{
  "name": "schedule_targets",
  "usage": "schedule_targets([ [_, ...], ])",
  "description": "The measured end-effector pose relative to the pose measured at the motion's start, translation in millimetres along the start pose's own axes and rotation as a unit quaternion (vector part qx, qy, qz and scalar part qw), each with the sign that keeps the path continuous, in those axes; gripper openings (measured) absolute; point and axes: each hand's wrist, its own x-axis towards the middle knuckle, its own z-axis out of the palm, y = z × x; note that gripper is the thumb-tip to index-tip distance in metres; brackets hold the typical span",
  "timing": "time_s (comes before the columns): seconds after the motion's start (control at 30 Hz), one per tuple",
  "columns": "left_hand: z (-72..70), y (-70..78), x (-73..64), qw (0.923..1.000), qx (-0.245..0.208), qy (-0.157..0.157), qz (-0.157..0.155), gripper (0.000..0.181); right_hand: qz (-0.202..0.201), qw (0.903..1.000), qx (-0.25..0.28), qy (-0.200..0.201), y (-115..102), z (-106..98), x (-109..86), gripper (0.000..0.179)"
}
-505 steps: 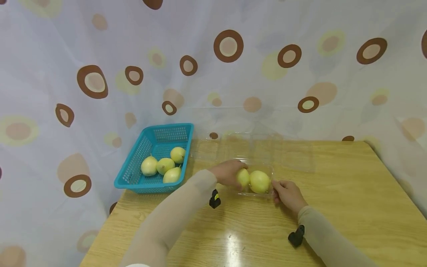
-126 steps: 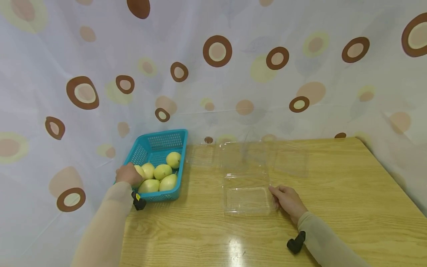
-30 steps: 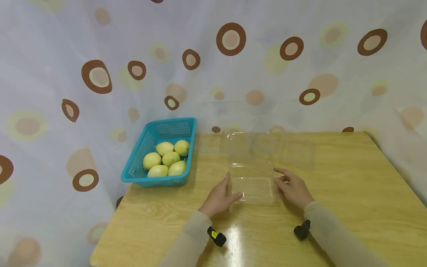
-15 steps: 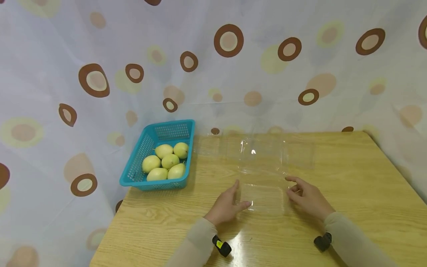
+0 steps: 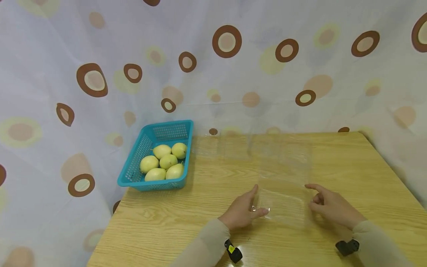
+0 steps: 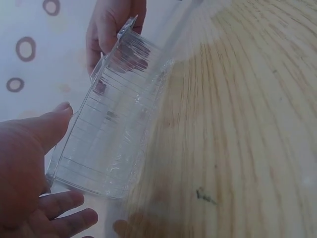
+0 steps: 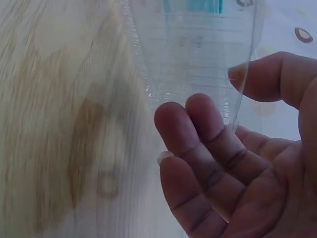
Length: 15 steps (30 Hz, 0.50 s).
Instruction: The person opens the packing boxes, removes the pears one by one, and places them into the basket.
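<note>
A clear plastic clamshell container (image 5: 283, 207) lies on the table between my hands, its lid laid back away from me. My left hand (image 5: 240, 211) holds the left side, thumb over the near-left corner of the rim. My right hand (image 5: 331, 205) is at the right side, with thumb and bent fingers at the edge. In the left wrist view, the container wall (image 6: 99, 144) stands near the tabletop, with my left thumb (image 6: 52, 124) at its rim. The right wrist view shows my right thumb (image 7: 262, 77) against the clear wall (image 7: 193, 64), other fingers curled beside it.
A blue plastic basket (image 5: 160, 186) with several yellow-green pears (image 5: 168, 162) stands at the left back of the wooden table (image 5: 160, 226). More clear plastic containers (image 5: 205, 146) line the back edge, against a patterned curtain (image 5: 200, 74).
Both hands have moved the container right and toward me over the last second. Earlier, pears sat in a container; later my left hand was at a pear in the basket, which now holds more pears.
</note>
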Motion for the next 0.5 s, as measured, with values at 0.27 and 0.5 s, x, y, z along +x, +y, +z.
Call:
schedule_targets([
  [0.27,14.0,13.4,12.3,0.9995,0.016,-0.012,0.024,0.090,0.009,0.9998,0.009,-0.017,7,-17,-18.0,0.062],
  [0.5,22.2,29.9,17.4,0.9982,0.048,-0.012,0.032,0.089,0.029,0.9986,0.028,-0.033,19,-27,-30.7,0.063],
])
